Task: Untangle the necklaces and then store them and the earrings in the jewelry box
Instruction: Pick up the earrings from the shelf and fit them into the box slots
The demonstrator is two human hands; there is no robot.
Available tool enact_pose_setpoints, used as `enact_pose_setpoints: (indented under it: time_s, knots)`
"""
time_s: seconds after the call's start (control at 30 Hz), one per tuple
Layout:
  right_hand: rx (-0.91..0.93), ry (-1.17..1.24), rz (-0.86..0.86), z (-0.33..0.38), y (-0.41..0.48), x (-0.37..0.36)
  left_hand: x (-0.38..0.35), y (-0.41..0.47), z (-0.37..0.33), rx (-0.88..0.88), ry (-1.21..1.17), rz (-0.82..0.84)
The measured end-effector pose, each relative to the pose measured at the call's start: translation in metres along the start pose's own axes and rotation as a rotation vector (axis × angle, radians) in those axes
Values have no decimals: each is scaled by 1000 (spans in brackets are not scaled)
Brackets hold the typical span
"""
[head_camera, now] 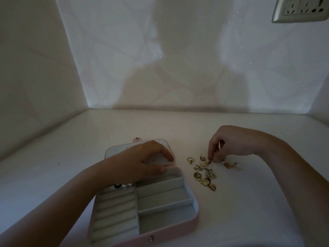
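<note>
The left hand (142, 162) grips the lid of the open pink rectangular jewelry box (194, 222) on the white counter (249, 202). The right hand (229, 144) pinches one of the scattered gold earrings (208, 174) beside it. A silver wall socket (300, 8) is mounted high on the right.

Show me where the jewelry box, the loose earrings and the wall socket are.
jewelry box (163, 223), head view, bare floor of a right compartment.
earrings (208, 174), head view, one piece in mid-pile.
wall socket (300, 8), head view, middle of its faceplate.
</note>
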State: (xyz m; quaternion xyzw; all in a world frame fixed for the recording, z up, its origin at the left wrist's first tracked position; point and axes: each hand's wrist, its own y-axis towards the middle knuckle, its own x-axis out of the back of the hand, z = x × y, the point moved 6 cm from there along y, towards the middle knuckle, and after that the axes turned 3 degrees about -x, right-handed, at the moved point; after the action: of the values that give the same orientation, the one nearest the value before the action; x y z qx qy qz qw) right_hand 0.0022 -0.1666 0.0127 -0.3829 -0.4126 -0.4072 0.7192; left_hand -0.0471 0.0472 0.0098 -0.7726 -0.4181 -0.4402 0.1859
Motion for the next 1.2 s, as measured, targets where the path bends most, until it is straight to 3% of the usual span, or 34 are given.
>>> enact_pose_setpoints:
  time_s: [0.4, 0.63, 1.0, 1.2]
  knots:
    - [5, 164, 22, -11, 3, 5, 2, 10, -5, -61, 0, -10]
    - [-2, 225, 63, -19, 5, 6, -6, 58, -32, -58, 148, 166]
    - [-18, 120, 34, -19, 6, 7, -30, 119, -29, -7, 189, 286]
    - [-19, 99, 42, -16, 5, 5, -35, 126, -31, -29, 210, 243]
